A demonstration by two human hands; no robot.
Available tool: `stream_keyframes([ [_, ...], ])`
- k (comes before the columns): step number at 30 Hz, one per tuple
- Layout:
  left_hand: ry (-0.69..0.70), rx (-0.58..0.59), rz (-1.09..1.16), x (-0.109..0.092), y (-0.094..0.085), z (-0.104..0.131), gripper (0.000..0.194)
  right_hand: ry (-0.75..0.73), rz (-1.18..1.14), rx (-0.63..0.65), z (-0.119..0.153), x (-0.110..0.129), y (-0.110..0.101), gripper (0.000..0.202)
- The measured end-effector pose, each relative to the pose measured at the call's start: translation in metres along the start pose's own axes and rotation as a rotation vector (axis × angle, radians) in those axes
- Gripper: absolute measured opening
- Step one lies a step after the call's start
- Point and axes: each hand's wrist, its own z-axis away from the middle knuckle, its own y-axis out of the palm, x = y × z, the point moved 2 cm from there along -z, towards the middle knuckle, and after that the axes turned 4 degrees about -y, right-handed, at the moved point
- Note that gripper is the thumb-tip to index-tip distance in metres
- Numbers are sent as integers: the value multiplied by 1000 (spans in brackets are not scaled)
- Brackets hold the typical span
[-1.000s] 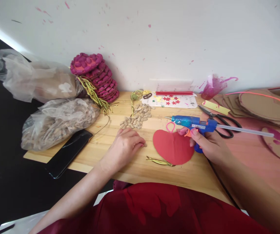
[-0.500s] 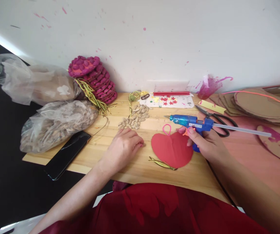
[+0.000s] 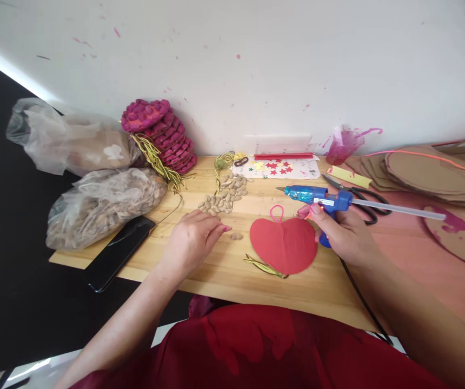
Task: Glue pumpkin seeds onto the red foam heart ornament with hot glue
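Note:
My right hand (image 3: 348,235) grips a blue hot glue gun (image 3: 307,195) with a clear glue stick out of its back and its nozzle pointing left. Below the nozzle lies a red heart-shaped piece (image 3: 283,246) with a pink loop at its top. My left hand (image 3: 194,240) is low over the wood, fingers curled together; whatever they may hold is hidden. Right of its thumb rest small pale shells (image 3: 236,236), apart from the hand. Just beyond its knuckles is a pile of similar nut-like shells (image 3: 226,194). Yellow-green strings (image 3: 265,267) lie by the red piece.
Plastic bags (image 3: 103,208) and a black phone (image 3: 119,254) lie at left, near stacked purple knobbly discs (image 3: 163,135). Star cutouts (image 3: 273,168) sit on paper at the back. Scissors (image 3: 362,200), a pink-stained cup (image 3: 340,146) and cardboard discs (image 3: 423,170) are at right.
My left hand has drawn left, off the small shells, which now show fully beside it. The glue gun stays in my right hand, nearly still. The view has shifted slightly.

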Motion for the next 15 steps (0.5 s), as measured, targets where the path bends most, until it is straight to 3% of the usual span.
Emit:
stream_keyframes([
  [5, 34, 4, 46, -4, 3, 3, 20, -22, -11, -50, 1, 6, -1, 45],
  [11, -66, -7, -31, -9, -5, 7, 30, -12, -186, -90, 2, 12, 0, 40],
  [15, -101, -67, 36, -6, -7, 10, 22, 11, -255, -77, 2, 12, 0, 39],
])
